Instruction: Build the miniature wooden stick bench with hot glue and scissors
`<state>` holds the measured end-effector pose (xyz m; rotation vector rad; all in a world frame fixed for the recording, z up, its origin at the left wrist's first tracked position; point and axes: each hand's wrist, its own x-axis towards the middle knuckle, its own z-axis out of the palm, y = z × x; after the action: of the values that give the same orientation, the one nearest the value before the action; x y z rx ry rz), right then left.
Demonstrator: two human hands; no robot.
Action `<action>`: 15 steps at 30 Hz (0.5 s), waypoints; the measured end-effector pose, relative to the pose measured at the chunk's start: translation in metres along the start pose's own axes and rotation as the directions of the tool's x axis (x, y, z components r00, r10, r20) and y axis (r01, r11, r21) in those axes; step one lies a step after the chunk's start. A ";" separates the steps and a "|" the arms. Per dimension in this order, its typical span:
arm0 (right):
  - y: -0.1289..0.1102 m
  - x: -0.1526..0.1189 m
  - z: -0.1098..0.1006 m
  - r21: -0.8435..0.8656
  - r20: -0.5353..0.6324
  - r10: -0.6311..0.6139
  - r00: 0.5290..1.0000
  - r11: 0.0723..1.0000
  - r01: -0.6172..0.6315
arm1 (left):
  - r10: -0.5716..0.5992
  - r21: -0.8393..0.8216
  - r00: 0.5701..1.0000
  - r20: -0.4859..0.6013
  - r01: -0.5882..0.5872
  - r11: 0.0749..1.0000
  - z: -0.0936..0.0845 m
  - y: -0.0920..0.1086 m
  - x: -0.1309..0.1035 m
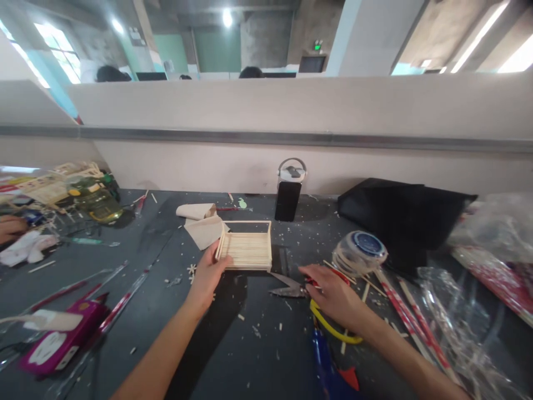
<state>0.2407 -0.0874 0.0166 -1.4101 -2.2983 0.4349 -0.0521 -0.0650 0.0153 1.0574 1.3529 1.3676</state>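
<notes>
A small box-like frame of pale wooden sticks (246, 250) is held by its left end in my left hand (207, 276), thumb over the near corner. To the right, my right hand (333, 291) lies over the red handles of a pair of scissors (289, 290), whose blades are spread and point left toward the frame. Beside that hand are a yellow ring (333, 329) and a blue tool with a red trigger (328, 364). Brown paper (204, 230) lies just behind the frame.
A phone (287, 201) leans on a handled cup at the back. Right: a clear round container (360, 253), black bag (400, 219), plastic wrapping (453, 311). Left: a magenta power strip (64, 336), a bottle (95, 199), and another person's hand (12, 226). Scraps litter the tabletop.
</notes>
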 end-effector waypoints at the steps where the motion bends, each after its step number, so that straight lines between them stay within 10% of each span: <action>1: 0.004 -0.007 0.001 -0.024 -0.012 -0.035 0.999 0.999 0.035 | 0.006 -0.009 1.000 0.022 -0.005 1.000 0.001 0.000 -0.001; 15: 0.032 -0.044 0.005 -0.219 -0.138 -0.118 0.983 0.972 0.086 | -0.062 -0.071 0.994 -0.091 0.056 0.996 0.003 0.005 -0.034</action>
<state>0.2814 -0.1131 -0.0105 -1.3610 -2.3340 0.0501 -0.0423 -0.0973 0.0215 0.9115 1.3841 1.4240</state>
